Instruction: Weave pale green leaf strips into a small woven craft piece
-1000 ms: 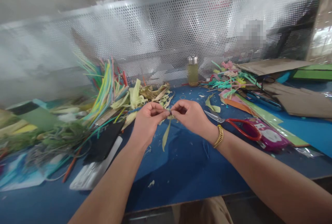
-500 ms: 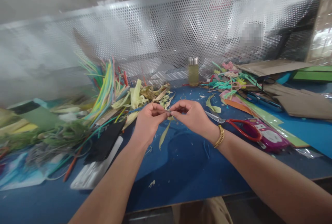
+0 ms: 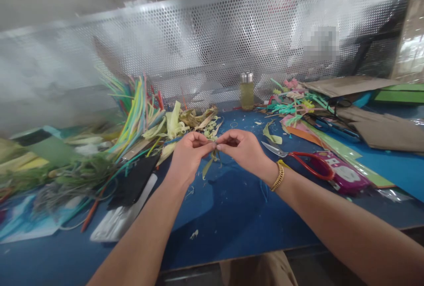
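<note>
My left hand (image 3: 189,157) and my right hand (image 3: 245,151) meet above the middle of the blue table, thumbs and fingers pinched tip to tip. A thin pale green husk strip (image 3: 207,169) hangs from between the fingertips; the part gripped is mostly hidden. A gold bracelet (image 3: 279,176) circles my right wrist. Just right of that hand lie scissors (image 3: 309,162) with red handles, blades apart. Beyond my left hand is a heap of pale husks (image 3: 174,122). A loose husk piece (image 3: 272,133) lies behind my right hand.
At left are coloured stems (image 3: 135,111), green fibre (image 3: 84,171), a black phone-like slab (image 3: 134,180) and a white packet (image 3: 112,224). A jar (image 3: 247,92) stands before the perforated metal screen (image 3: 185,43). Right are a purple packet (image 3: 347,173), paper sheets and brown card (image 3: 391,131).
The hanging husk strip has swung and shifted slightly, and more of its ends show under the fingers. My right wrist has moved a little left; both hands keep their pinch.
</note>
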